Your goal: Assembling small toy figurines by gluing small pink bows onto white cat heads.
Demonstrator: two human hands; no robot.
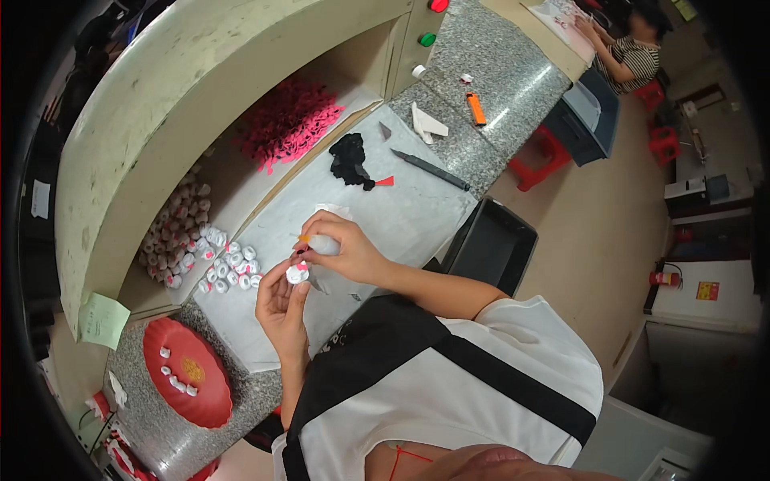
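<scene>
Between the thumb and fingers of my left hand is a small white round piece with pink and black bits on it. My right hand is closed around a small white squeeze bottle with an orange tip, held close above that piece. Both hands are over a white sheet on the worktop. Left of them lies a cluster of similar white round pieces with pink marks. Black fabric-like scraps and a red scrap lie farther off on the sheet.
Under the curved shelf are a pink pile and more white pieces. A red dish stands at left. A dark pen-like tool, an orange lighter and a black bin are rightward. Another person sits far right.
</scene>
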